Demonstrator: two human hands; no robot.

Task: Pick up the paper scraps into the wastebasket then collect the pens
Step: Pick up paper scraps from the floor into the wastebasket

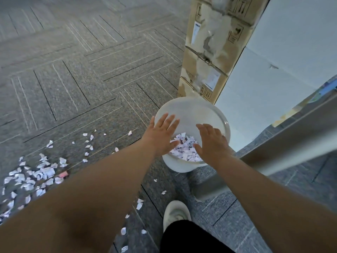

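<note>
Just above paper scraps [184, 149] in wastebasket [217, 114]: left fingers [164, 119], right fingers [207, 128] splayed, empty.

The cardboard boxes [217, 52] carry black handling pictograms [208, 93] (outlines blurred) and white stickers [212, 80]; no text, brand or number on them is legible.

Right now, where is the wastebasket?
In the head view the wastebasket stands on the carpet right of centre, under the left hand and right hand, in front of stacked boxes.
</note>
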